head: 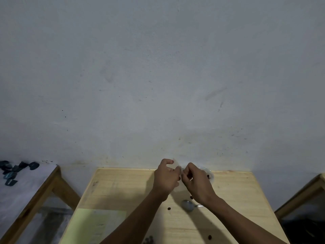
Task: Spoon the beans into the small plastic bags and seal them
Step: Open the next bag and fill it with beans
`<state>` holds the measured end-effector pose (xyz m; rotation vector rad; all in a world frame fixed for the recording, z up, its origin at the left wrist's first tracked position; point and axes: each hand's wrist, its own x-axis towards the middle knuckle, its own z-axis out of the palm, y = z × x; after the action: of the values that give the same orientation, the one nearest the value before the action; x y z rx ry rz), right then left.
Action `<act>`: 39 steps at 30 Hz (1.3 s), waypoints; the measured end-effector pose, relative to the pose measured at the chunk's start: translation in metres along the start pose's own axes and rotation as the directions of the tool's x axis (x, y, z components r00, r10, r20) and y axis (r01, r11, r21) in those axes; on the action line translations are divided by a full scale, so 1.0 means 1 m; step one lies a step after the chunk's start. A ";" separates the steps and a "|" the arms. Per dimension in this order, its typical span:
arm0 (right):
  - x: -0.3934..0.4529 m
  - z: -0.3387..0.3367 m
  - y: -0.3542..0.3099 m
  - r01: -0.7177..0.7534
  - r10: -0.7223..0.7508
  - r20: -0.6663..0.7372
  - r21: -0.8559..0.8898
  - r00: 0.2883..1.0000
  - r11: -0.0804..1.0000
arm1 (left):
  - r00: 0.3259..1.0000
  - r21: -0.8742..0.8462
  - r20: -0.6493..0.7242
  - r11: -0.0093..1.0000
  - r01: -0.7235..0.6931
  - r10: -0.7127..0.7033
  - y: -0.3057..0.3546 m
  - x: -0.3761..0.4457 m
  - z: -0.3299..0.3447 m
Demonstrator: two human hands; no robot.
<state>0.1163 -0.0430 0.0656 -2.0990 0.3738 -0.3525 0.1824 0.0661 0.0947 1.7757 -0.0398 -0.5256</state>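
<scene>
The grey wall (158, 76) fills most of your view. Below it stands your wooden table (123, 187), its far edge against the wall. A second table with a pale top (21, 189) stands to the left, carrying a scatter of dark blue-grey pieces (12, 170); part of another wooden frame (302, 194) shows at the right edge.

On your table, a pale yellow-green sheet (91, 224) lies at the near left. A clear dish (208, 173) sits at the far edge, largely hidden behind your right hand.

Both forearms reach in from the bottom of the frame and your hands meet above the far middle of the table. Your left hand (167, 176) and right hand (195, 182) both have fingers curled, pinching a small clear plastic bag (176, 166) between them — the bag is faint against the wall, its upper corner rising just above the left fingertips, the rest lost between the two hands. Whether it holds beans I cannot tell.

The metal spoon (187, 205) lies flat on the table just beneath your right wrist, untouched, its handle running under the forearm.

Loose dark beans lie on the wood — one (169, 208) left of the spoon, one (209, 237) near the front right, and a small cluster (148, 240) at the bottom edge.
</scene>
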 end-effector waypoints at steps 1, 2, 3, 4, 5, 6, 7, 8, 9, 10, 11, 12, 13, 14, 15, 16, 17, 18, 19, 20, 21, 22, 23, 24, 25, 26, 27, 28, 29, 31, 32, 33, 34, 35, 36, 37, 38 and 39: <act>0.000 0.000 0.000 -0.003 0.003 0.002 -0.002 1.000 1.000 | 1.000 0.003 0.013 1.000 -0.001 0.001 -0.001 0.001 0.000; 0.000 0.000 0.001 -0.003 0.003 0.004 0.000 1.000 1.000 | 1.000 0.003 0.020 1.000 -0.006 0.006 -0.002 0.002 0.000; 0.000 0.000 0.003 -0.003 0.003 0.002 0.004 1.000 1.000 | 1.000 0.008 0.025 1.000 -0.010 0.010 -0.002 0.003 0.000; 0.000 0.000 0.004 -0.003 0.003 -0.003 0.009 1.000 1.000 | 0.999 0.011 0.028 1.000 -0.016 0.015 -0.004 0.004 -0.001; 0.000 0.000 0.004 -0.009 0.009 -0.009 0.014 1.000 1.000 | 0.999 0.024 0.029 1.000 -0.019 0.018 -0.005 0.005 -0.001; 0.000 0.000 0.005 -0.015 0.015 -0.013 0.016 1.000 1.000 | 0.999 0.045 0.030 0.999 -0.024 0.023 -0.007 0.006 -0.002; 0.000 -0.001 0.005 -0.024 0.024 -0.014 0.014 1.000 1.000 | 0.999 0.077 0.030 0.997 -0.026 0.024 -0.008 0.007 -0.002; 0.000 -0.002 0.005 -0.032 0.032 -0.010 0.010 0.999 0.999 | 0.999 0.108 0.032 0.994 -0.026 0.023 -0.010 0.008 -0.003; 0.000 -0.002 0.005 -0.038 0.038 -0.001 0.005 0.999 0.999 | 0.999 0.131 0.036 0.991 -0.022 0.017 -0.012 0.009 -0.003; -0.001 -0.001 0.005 -0.038 0.038 0.013 0.000 0.999 0.999 | 0.999 0.148 0.043 0.989 -0.014 0.008 -0.013 0.008 -0.003; -0.001 0.000 0.006 -0.039 0.039 0.031 -0.008 0.999 0.999 | 0.999 0.163 0.051 0.987 -0.003 -0.006 -0.014 0.008 -0.003; -0.002 0.001 0.006 -0.039 0.040 0.046 -0.016 0.998 0.999 | 0.998 0.179 0.056 0.984 0.007 -0.017 -0.015 0.007 -0.003; -0.003 0.002 0.007 -0.040 0.042 0.052 -0.021 0.998 0.999 | 0.998 0.201 0.058 0.979 0.014 -0.026 -0.015 0.006 -0.003; -0.003 0.002 0.009 -0.041 0.042 0.046 -0.020 0.998 0.999 | 0.998 0.226 0.054 0.974 0.014 -0.027 -0.017 0.007 -0.003; -0.002 0.000 0.011 -0.050 0.050 0.018 -0.014 0.999 0.999 | 0.998 0.258 0.048 0.966 0.014 -0.027 -0.017 0.008 -0.005; 0.000 -0.003 0.012 -0.063 0.063 -0.024 0.000 0.998 0.998 | 0.999 0.294 0.040 0.956 0.019 -0.032 -0.019 0.009 -0.007; 0.003 -0.008 0.014 -0.081 0.081 -0.055 0.011 0.995 0.997 | 0.999 0.315 0.036 0.949 0.026 -0.039 -0.021 0.008 -0.009; 0.006 -0.012 0.014 -0.087 0.088 -0.058 0.015 0.994 0.996 | 0.998 0.324 0.041 0.946 0.021 -0.037 -0.024 0.006 -0.011; 0.007 -0.016 0.014 -0.090 0.091 -0.039 0.022 0.995 0.996 | 0.998 0.339 0.055 0.941 -0.001 -0.019 -0.025 0.004 -0.012; 0.009 -0.018 0.013 -0.089 0.089 -0.014 0.031 0.996 0.996 | 0.997 0.360 0.074 0.932 -0.039 0.013 -0.026 0.002 -0.013; 0.009 -0.020 0.010 -0.084 0.084 0.005 0.034 0.996 0.996 | 0.994 0.379 0.099 0.922 -0.087 0.053 -0.028 0.000 -0.013; 0.010 -0.020 0.009 -0.073 0.072 0.017 0.030 0.997 0.997 | 0.987 0.401 0.124 0.905 -0.142 0.101 -0.030 0.000 -0.013; 0.010 -0.021 0.007 -0.060 0.059 0.021 0.020 0.998 0.998 | 0.978 0.432 0.147 0.880 -0.199 0.149 -0.031 0.001 -0.014; 0.010 -0.022 0.006 -0.049 0.049 0.017 0.014 0.999 0.999 | 0.967 0.449 0.174 0.858 -0.247 0.187 -0.030 0.000 -0.015; 0.010 -0.023 0.006 -0.046 0.046 0.010 0.014 0.999 0.999 | 0.959 0.448 0.199 0.851 -0.274 0.203 -0.030 0.000 -0.017; 0.011 -0.024 0.006 -0.047 0.047 0.000 0.024 0.999 0.999 | 0.955 0.433 0.217 0.857 -0.279 0.201 -0.030 0.000 -0.018; 0.011 -0.024 0.006 -0.055 0.056 -0.009 0.042 0.998 0.998 | 0.955 0.419 0.225 0.866 -0.272 0.191 -0.029 -0.001 -0.020; 0.011 -0.025 0.005 -0.063 0.064 -0.019 0.064 0.998 0.996 | 0.956 0.415 0.225 0.870 -0.267 0.187 -0.028 -0.002 -0.020; 0.011 -0.025 0.005 -0.066 0.068 -0.031 0.084 0.997 0.994 | 0.956 0.415 0.221 0.868 -0.273 0.195 -0.027 -0.003 -0.021; 0.012 -0.026 0.003 -0.054 0.061 -0.060 0.109 0.996 0.993 | 0.948 0.424 0.220 0.853 -0.305 0.229 -0.026 -0.004 -0.020; 0.012 -0.026 0.001 -0.054 0.063 -0.074 0.117 0.995 0.992 | 0.940 0.425 0.224 0.841 -0.333 0.259 -0.026 -0.006 -0.019; 0.013 -0.027 -0.001 -0.059 0.071 -0.089 0.127 0.994 0.990 | 0.927 0.423 0.226 0.828 -0.369 0.298 -0.028 -0.006 -0.019; 0.014 -0.028 -0.003 -0.068 0.082 -0.101 0.141 0.991 0.988 | 0.912 0.420 0.228 0.811 -0.407 0.340 -0.030 -0.007 -0.019; 0.015 -0.030 -0.004 -0.084 0.104 -0.109 0.170 0.989 0.982 | 0.895 0.413 0.230 0.794 -0.445 0.382 -0.032 -0.007 -0.020; 0.016 -0.031 -0.005 -0.105 0.130 -0.112 0.211 0.985 0.972 | 0.880 0.409 0.231 0.780 -0.474 0.414 -0.035 -0.008 -0.021; 0.016 -0.031 -0.005 -0.128 0.159 -0.109 0.254 0.981 0.959 | 0.865 0.404 0.232 0.765 -0.502 0.445 -0.037 -0.008 -0.023; 0.017 -0.031 -0.005 -0.151 0.187 -0.100 0.294 0.977 0.944 | 0.847 0.404 0.236 0.744 -0.532 0.477 -0.038 -0.009 -0.023; 0.018 -0.031 -0.006 -0.178 0.220 -0.087 0.338 0.972 0.924 | 0.824 0.410 0.237 0.716 -0.565 0.515 -0.040 -0.009 -0.024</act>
<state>0.1217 -0.0707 0.0885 -1.7007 0.5584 -0.3960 0.1731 0.1014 0.0647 2.0747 -0.8086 -0.1760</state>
